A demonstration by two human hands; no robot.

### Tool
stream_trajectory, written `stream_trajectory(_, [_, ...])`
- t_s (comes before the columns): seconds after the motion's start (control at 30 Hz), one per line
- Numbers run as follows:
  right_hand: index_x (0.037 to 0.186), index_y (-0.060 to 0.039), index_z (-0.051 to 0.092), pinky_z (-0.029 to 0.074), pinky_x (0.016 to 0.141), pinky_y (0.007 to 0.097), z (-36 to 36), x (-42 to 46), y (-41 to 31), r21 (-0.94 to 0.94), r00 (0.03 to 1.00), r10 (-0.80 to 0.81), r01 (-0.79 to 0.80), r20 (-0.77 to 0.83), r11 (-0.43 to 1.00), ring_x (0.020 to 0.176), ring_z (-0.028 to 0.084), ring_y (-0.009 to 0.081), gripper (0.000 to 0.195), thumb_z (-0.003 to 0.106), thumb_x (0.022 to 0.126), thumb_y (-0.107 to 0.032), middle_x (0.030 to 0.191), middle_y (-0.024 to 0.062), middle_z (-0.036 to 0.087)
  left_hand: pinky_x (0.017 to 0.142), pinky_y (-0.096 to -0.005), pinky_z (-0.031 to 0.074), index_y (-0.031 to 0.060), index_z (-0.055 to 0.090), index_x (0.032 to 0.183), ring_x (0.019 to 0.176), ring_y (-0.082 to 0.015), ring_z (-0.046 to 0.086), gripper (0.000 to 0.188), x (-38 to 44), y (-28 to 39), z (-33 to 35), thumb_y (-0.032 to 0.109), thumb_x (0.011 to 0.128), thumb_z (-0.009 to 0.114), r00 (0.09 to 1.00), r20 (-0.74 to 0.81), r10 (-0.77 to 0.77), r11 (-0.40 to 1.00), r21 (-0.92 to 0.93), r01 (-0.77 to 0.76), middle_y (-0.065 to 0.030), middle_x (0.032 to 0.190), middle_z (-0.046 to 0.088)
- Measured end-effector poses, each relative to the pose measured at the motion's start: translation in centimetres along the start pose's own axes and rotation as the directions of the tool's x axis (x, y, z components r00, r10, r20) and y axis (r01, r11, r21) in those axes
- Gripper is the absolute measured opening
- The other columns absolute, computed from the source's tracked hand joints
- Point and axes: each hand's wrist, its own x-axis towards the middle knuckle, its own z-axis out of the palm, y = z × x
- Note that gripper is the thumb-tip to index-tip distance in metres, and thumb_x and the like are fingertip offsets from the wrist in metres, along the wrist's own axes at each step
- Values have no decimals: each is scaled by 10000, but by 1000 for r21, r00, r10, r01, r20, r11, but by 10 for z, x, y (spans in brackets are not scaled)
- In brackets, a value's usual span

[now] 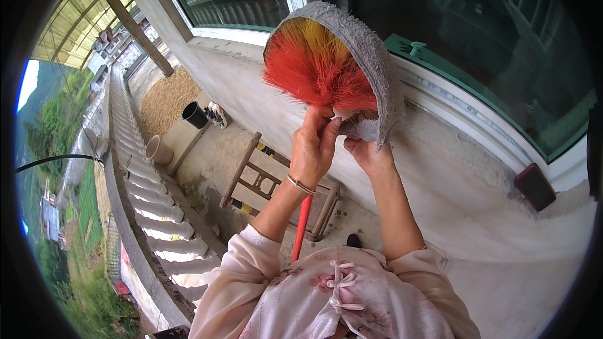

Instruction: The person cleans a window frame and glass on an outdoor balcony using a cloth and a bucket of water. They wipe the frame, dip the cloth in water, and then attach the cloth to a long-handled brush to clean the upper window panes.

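Observation:
A broom with red and yellow bristles (325, 63) is raised head-up in front of the window. Its red handle (302, 226) slants down past my left wrist towards my body. Around the top and right side of the bristles curves a grey shaggy cloth (360, 33). My left hand (313, 139) pinches at the base of the bristles, thumb against fingers; a small whitish bit shows there, too hidden to name. My right hand (370, 153) is on the lower edge of the grey cloth, its fingers partly covered by it.
A wooden chair (271, 181) stands on the concrete floor below my hands. A dark phone (535, 187) leans on the window ledge at right. Left runs a white balustrade (162, 226). Farther off are a black bucket (194, 114), a beige pot (159, 149) and shoes (216, 115).

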Motion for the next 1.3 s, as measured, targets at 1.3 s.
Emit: stream_trajectory(1.3, [929,-23,574,456,636,393,72,-83,7,-748,655,-403,409,639,-522,762,582,300,172,629,770,11,868,112,571,642,-195,435,52,578,1226,747,-57,529,293,-30,-69,-18,64,938,525,861,493,-124,705,-567,426,-5,924,615])
